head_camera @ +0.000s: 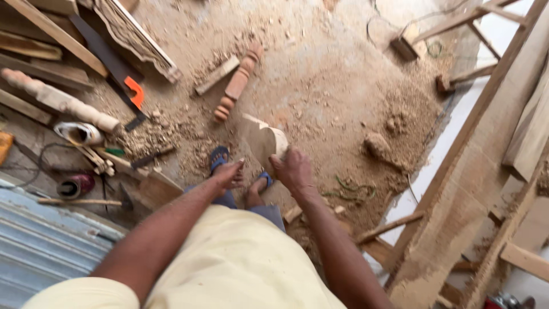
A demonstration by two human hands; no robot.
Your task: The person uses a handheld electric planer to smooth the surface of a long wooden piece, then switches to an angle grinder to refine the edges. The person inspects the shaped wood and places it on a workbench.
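One flat carved wooden piece (262,139) clamped at its lower end in the closed right hand (293,170), jutting up-left above the sawdust floor (337,86); left hand (230,174) just beside it, fingers loosely out, holding nothing; two turned wooden spindles (239,81) lying beyond; one handsaw (117,71) at left.

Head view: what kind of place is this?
Most likely a woodworking shop: sawdust-covered floor, turned wooden spindle, orange-handled handsaw. The right hand grips a pale carved wooden piece.
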